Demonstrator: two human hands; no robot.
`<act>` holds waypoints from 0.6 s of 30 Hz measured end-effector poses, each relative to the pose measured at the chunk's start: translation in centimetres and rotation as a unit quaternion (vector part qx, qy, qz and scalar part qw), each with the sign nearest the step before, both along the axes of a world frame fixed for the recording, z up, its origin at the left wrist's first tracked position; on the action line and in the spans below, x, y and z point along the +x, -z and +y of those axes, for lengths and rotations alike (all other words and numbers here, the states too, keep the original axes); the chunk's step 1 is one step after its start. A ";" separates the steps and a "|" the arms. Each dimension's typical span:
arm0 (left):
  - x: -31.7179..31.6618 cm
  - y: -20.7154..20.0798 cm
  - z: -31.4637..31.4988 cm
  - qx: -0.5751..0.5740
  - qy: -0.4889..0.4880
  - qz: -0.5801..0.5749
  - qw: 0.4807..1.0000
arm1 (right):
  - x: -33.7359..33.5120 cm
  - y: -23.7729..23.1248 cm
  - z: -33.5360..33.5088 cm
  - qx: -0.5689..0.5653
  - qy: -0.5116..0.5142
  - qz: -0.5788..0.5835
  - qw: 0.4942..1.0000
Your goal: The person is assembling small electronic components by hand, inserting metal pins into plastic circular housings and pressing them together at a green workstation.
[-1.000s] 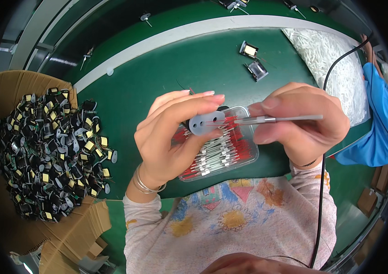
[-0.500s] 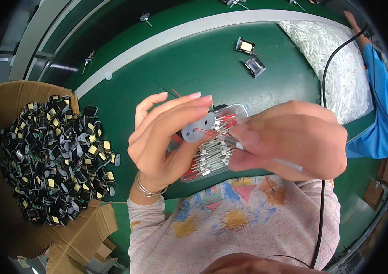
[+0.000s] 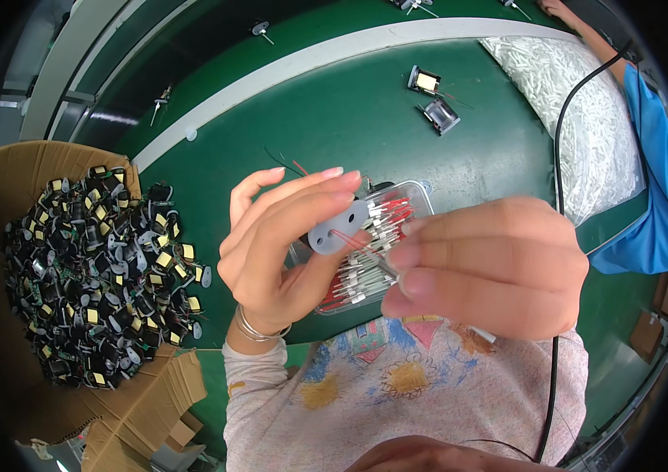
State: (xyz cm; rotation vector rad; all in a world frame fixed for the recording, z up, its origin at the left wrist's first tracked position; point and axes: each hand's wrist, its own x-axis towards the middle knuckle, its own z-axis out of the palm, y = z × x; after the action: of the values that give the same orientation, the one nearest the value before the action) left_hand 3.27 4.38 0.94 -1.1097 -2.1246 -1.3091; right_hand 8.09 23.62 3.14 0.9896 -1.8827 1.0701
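My left hand (image 3: 275,244) is closed round a small dark assembly with a grey oval end plate (image 3: 339,228) that has several holes. Thin red wires (image 3: 347,240) come out of one hole and lead toward my right hand. With thumb and fingers pinched, my right hand (image 3: 499,267) grips a slim silver-grey tool (image 3: 388,268) at the wires' ends; its exact kind is mostly hidden by the fingers. A pale end (image 3: 482,334) shows below the hand. Beneath both hands lies a clear plastic box (image 3: 428,206) of red and white wire leads (image 3: 359,275).
A cardboard box (image 3: 133,389) heaped with small black assemblies (image 3: 98,283) stands at the left. Two similar units (image 3: 439,116) lie on the green table (image 3: 318,102). A clear bag of white tubes (image 3: 586,126) and a black cable (image 3: 558,157) are at the right. Another person's arm (image 3: 586,31) reaches in there.
My right hand has shifted slightly down and left, tilting the slim tool. The plate has moved a little down and left in my left hand. The other person's arm reaches farther left.
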 end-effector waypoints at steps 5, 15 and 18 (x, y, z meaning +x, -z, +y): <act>0.1 -0.1 0.1 0.001 -0.003 -0.008 1.000 | -0.1 0.1 0.3 0.030 -0.020 0.010 0.999; 0.1 -0.3 -0.1 -0.030 -0.011 0.014 0.999 | -1.4 1.1 1.2 -0.013 -0.038 -0.015 0.999; 0.1 -0.3 -0.1 -0.029 -0.009 0.018 0.999 | -1.4 1.3 1.2 -0.020 -0.044 -0.007 0.999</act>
State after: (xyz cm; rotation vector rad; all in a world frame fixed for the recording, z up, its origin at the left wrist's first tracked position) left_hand 3.38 4.27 1.20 -1.1256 -2.1546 -1.2168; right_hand 6.73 24.80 1.87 1.0529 -1.8365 1.1628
